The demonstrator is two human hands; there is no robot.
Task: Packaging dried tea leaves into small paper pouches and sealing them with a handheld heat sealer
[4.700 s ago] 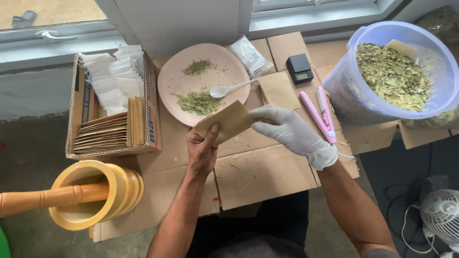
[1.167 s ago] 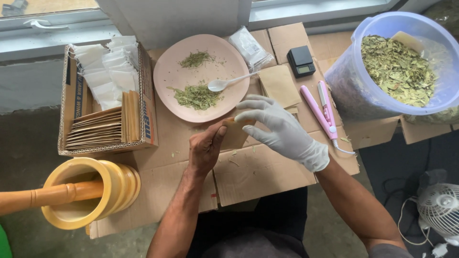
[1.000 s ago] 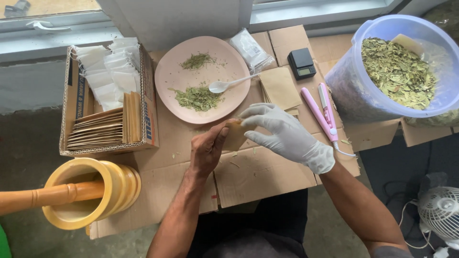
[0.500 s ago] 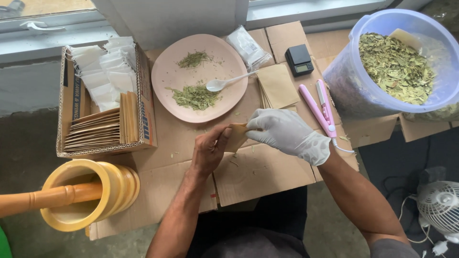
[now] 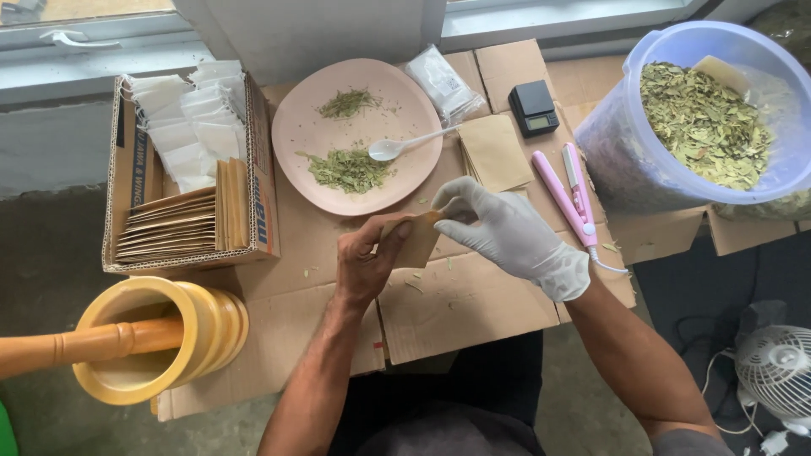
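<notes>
While pinched between two hands above the middle of the flattened cardboard (image 5: pixel 456 304), small brown paper pouch (image 5: pixel 416 243) seen as flat, matte, kraft-coloured, roughly rectangular, tilted, partly hidden by fingers. Bare left hand (image 5: pixel 365 263) closed on its lower left side, thumb on top; right hand (image 5: pixel 507 232) in a smooth white glove, fingertips gripping the upper right edge. Not resting on the cardboard, held just clear of it, near the front rim of the plate.

Round pale pink plate (image 5: pixel 359 135) towards the far edge, smooth and matte, carrying two little heaps of crushed green dried leaves (image 5: pixel 348 169) and one white plastic spoon (image 5: pixel 405 145), bowl on the plate, handle reaching past the right rim. Just right of the plate, a thin stack of flat brown pouches (image 5: pixel 494 152); beyond, one clear plastic packet (image 5: pixel 443 83) and one small black digital scale (image 5: pixel 534 108) near the far edge. One pink clamp-shaped heat sealer (image 5: pixel 568 192) lying towards the right edge, white cord trailing.

One large translucent tub (image 5: pixel 608 152) at the far right corner, half filled with coarse dried leaves (image 5: pixel 703 122). One corrugated cardboard box (image 5: pixel 127 194) off the left edge, packed with upright white sachets and a row of brown pouches. One glossy yellow mortar (image 5: pixel 177 338) at the near left corner, tipped on its side, one wooden pestle (image 5: pixel 76 346) inside. One white fan (image 5: pixel 775 371) on the floor at right
</notes>
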